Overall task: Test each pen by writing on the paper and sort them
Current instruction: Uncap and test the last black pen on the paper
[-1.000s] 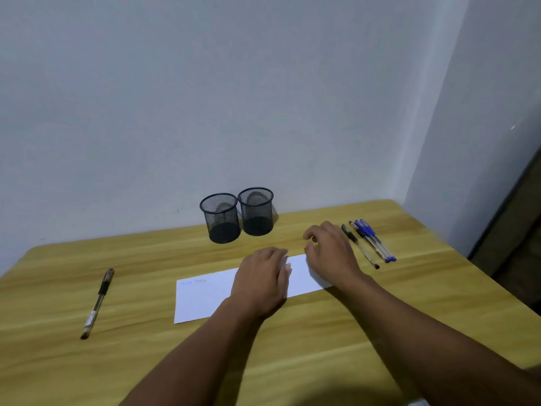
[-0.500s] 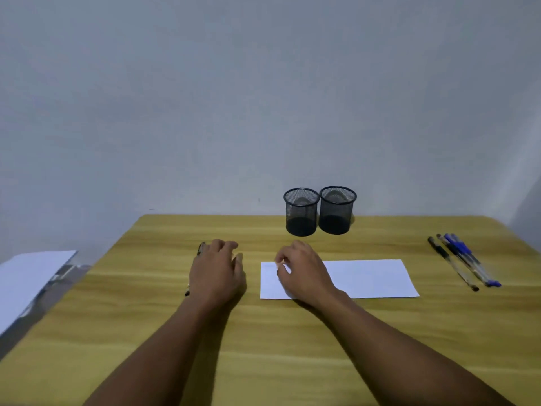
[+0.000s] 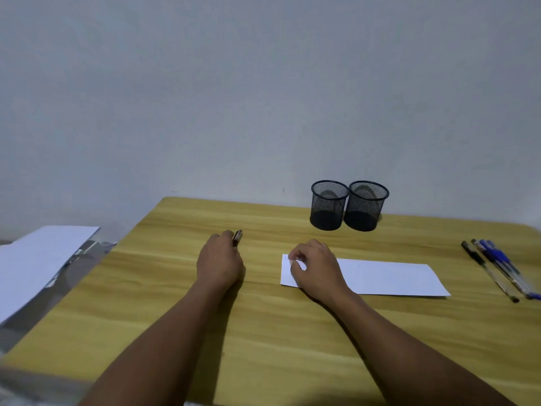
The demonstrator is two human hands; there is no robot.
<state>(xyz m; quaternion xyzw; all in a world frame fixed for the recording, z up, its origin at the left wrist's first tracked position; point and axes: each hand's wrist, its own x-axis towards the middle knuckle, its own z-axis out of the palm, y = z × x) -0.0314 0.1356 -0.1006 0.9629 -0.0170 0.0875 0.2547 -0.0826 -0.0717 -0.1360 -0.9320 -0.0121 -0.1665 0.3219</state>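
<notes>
A white strip of paper [image 3: 386, 278] lies on the wooden table [image 3: 263, 332]. My right hand [image 3: 317, 269] rests on the paper's left end, fingers curled, holding nothing that I can see. My left hand [image 3: 219, 260] lies over a dark pen [image 3: 237, 237] left of the paper; its fingers close around the pen and only the pen's far end shows. Several more pens [image 3: 497, 268], black and blue, lie side by side at the table's right edge. Two black mesh cups, the left cup [image 3: 329, 205] and the right cup [image 3: 366, 206], stand at the back by the wall.
A white sheet [image 3: 38, 259] lies on a lower surface off the table's left edge. The wall rises directly behind the cups. Bare wood stretches between my forearms and the table's near edge.
The view swung left. My left hand went from the paper to the lone pen on the left and closed over it. My right hand slid to the paper's left end.
</notes>
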